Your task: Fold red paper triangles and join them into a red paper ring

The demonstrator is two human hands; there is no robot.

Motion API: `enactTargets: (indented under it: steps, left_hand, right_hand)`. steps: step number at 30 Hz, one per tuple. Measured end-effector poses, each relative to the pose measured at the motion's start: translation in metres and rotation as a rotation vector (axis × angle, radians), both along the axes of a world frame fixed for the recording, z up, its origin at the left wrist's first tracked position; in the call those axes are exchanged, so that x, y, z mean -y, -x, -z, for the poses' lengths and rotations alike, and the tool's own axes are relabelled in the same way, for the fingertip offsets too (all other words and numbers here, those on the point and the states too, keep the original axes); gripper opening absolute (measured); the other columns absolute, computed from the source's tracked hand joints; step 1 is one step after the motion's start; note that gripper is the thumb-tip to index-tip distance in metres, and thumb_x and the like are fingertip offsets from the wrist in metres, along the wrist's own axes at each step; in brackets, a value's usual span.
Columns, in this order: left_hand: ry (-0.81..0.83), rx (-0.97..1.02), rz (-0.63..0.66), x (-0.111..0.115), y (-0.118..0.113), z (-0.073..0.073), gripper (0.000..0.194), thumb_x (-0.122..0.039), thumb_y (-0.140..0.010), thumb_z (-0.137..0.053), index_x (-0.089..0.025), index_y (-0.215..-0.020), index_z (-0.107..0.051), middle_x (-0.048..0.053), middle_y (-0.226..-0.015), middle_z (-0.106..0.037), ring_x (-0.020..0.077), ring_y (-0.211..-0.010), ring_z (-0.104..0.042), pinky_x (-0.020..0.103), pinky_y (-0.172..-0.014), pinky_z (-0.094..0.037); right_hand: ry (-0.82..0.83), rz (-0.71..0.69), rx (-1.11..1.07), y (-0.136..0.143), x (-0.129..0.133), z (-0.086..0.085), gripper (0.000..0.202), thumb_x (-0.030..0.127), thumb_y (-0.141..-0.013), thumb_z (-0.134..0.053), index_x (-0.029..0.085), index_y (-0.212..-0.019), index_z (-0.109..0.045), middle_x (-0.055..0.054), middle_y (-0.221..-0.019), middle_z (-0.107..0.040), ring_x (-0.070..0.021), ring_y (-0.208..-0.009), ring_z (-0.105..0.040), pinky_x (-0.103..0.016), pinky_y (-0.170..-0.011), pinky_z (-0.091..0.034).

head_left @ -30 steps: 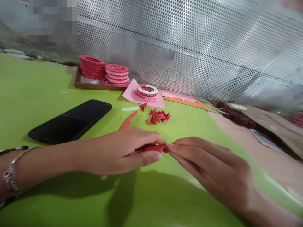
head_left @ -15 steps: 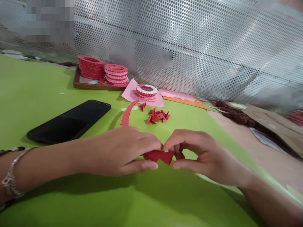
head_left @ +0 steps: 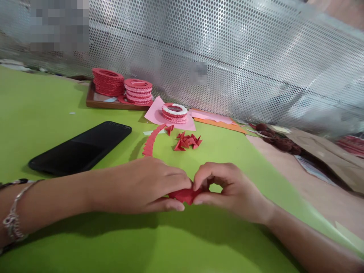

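Note:
A red folded paper piece (head_left: 185, 195) is held between my two hands above the green tabletop. My left hand (head_left: 145, 185) grips its left part, thumb below and fingers over the top, hiding much of it. At the other end, my right hand (head_left: 227, 189) pinches the paper between thumb and forefinger. Just beyond my fingers lies a small heap of red folded paper triangles (head_left: 187, 141). A curved chain of interlocked red paper pieces (head_left: 150, 141) runs toward my left hand, its near end hidden behind that hand. One loose red triangle (head_left: 170, 129) is by its far end.
A black phone (head_left: 81, 148) lies left. Behind stand a brown tray (head_left: 113, 105) with red ring stacks (head_left: 108, 82) and pink-and-red ring stacks (head_left: 138, 91), and a white-topped ring stack (head_left: 174, 113) on pink paper (head_left: 152, 112). Brown cardboard (head_left: 327, 151) lies right; perforated metal (head_left: 170, 45) rises behind.
My right hand has moved left and closed its thumb and forefinger on the right end of the red paper piece. My left hand keeps its grip. The view has shifted slightly.

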State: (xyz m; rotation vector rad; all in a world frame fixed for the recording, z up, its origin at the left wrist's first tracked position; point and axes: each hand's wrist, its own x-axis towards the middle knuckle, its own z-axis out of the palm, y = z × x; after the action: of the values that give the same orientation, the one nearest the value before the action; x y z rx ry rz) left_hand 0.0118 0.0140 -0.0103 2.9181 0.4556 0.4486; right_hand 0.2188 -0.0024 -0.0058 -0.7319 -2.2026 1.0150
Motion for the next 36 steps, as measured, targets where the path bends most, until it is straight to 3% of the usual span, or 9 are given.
enactTargets:
  steps: [4,7,10,13,15,20,27,32,36]
  left_hand:
    - [-0.081,-0.074,0.028,0.001,-0.003,0.003,0.016,-0.030,-0.089,-0.049,-0.016,-0.090,-0.058,0.001,-0.079,-0.064,0.0147,-0.061,-0.054,0.024,-0.056,-0.033]
    - [-0.094,-0.145,0.010,0.002,-0.005,0.007,0.014,-0.028,-0.087,-0.052,-0.017,-0.091,-0.059,0.001,-0.083,-0.066,0.0155,-0.063,-0.056,0.025,-0.058,-0.034]
    - [-0.066,-0.192,-0.012,0.002,-0.006,0.010,0.012,-0.027,-0.087,-0.051,-0.017,-0.084,-0.057,0.000,-0.076,-0.063,0.0152,-0.060,-0.055,0.026,-0.056,-0.033]
    - [-0.080,-0.188,-0.021,0.002,-0.006,0.011,0.012,-0.027,-0.086,-0.053,-0.017,-0.081,-0.056,0.000,-0.073,-0.062,0.0153,-0.058,-0.053,0.026,-0.054,-0.032]
    - [-0.094,-0.173,-0.015,0.002,-0.007,0.012,0.011,-0.027,-0.085,-0.053,-0.017,-0.081,-0.056,0.000,-0.073,-0.062,0.0154,-0.058,-0.053,0.026,-0.054,-0.032]
    - [-0.119,-0.146,-0.003,0.002,-0.007,0.014,0.009,-0.023,-0.084,-0.052,-0.017,-0.080,-0.056,0.000,-0.071,-0.061,0.0141,-0.056,-0.052,0.026,-0.053,-0.032]
    - [-0.140,-0.146,-0.003,0.002,-0.005,0.017,0.010,-0.025,-0.085,-0.052,-0.017,-0.083,-0.057,0.000,-0.073,-0.062,0.0147,-0.058,-0.054,0.026,-0.053,-0.033]
    - [-0.145,-0.144,-0.007,0.001,-0.005,0.016,0.010,-0.025,-0.085,-0.052,-0.017,-0.085,-0.058,0.000,-0.075,-0.063,0.0146,-0.059,-0.054,0.026,-0.054,-0.033]
    - [-0.100,-0.086,-0.159,-0.001,-0.004,0.012,0.016,-0.031,-0.081,-0.054,-0.017,-0.086,-0.060,0.001,-0.075,-0.064,0.0160,-0.064,-0.056,0.027,-0.059,-0.036]
  right_hand:
    - [-0.041,-0.018,0.111,-0.011,-0.019,0.002,0.006,0.020,-0.079,-0.063,0.016,-0.076,-0.060,0.000,-0.071,-0.064,-0.0090,-0.063,-0.060,-0.020,-0.059,-0.051]
    - [-0.378,0.261,0.233,-0.021,-0.042,0.010,0.018,0.019,-0.085,-0.050,0.016,-0.099,-0.060,-0.009,-0.101,-0.064,-0.0168,-0.091,-0.060,-0.033,-0.078,-0.052]
    - [-0.569,0.374,0.449,-0.028,-0.061,0.023,0.035,0.014,-0.085,-0.043,0.017,-0.119,-0.052,-0.013,-0.125,-0.054,-0.0238,-0.119,-0.047,-0.047,-0.100,-0.038]
    - [-0.521,0.364,0.601,-0.031,-0.070,0.033,0.040,0.017,-0.086,-0.040,0.016,-0.126,-0.047,-0.014,-0.134,-0.046,-0.0255,-0.125,-0.041,-0.049,-0.102,-0.035]
    - [-0.496,0.353,0.624,-0.031,-0.072,0.036,0.038,0.019,-0.087,-0.038,0.012,-0.122,-0.049,-0.016,-0.131,-0.049,-0.0254,-0.122,-0.044,-0.048,-0.101,-0.036]
    - [-0.520,0.385,0.547,-0.029,-0.068,0.031,0.024,0.019,-0.084,-0.044,0.013,-0.103,-0.056,-0.014,-0.105,-0.062,-0.0223,-0.097,-0.058,-0.042,-0.086,-0.047]
    - [-0.467,0.470,0.448,-0.028,-0.062,0.023,0.018,0.015,-0.076,-0.052,0.017,-0.094,-0.055,-0.007,-0.087,-0.064,-0.0158,-0.073,-0.059,-0.030,-0.068,-0.050]
    - [-0.349,0.515,0.211,-0.023,-0.055,0.019,0.012,0.017,-0.076,-0.051,0.018,-0.087,-0.056,-0.004,-0.082,-0.062,-0.0144,-0.072,-0.057,-0.030,-0.067,-0.049]
    - [-0.119,0.446,-0.026,-0.017,-0.043,0.015,0.012,0.022,-0.077,-0.054,0.020,-0.089,-0.056,-0.002,-0.083,-0.060,-0.0132,-0.079,-0.058,-0.029,-0.072,-0.050]
